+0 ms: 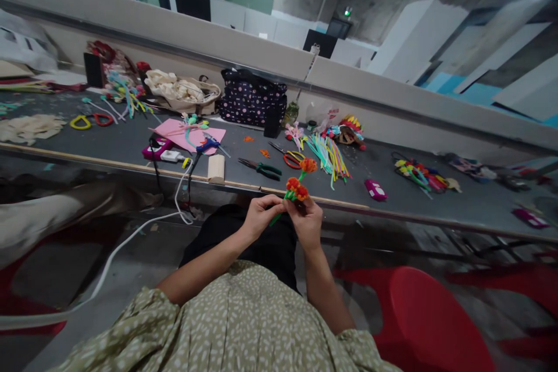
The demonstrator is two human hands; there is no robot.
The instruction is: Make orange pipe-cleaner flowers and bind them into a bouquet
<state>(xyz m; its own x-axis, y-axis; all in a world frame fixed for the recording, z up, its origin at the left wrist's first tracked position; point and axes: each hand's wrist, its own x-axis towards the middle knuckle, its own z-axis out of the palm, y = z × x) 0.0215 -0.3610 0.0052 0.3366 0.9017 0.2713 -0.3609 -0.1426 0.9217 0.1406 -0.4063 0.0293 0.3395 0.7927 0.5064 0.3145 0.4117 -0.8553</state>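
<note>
Pinching the green stems [290,195] just below the orange flowers [297,188], the closed grip of left hand [261,214] and right hand [308,222] should press lightly and evenly.

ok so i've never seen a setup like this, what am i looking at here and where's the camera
There is no machine here, just a person's bare left hand and right hand. The single picture comes from a camera worn on the head, looking forward and down, so you see roughly what the wearer sees. Both hands hold small orange flowers with green stems, just off the table's near edge. On the grey tabletop lie green-handled pliers, scissors, a blue glue gun, pink paper and a bundle of what look like pipe cleaners. A polka-dot bag stands behind.
</note>
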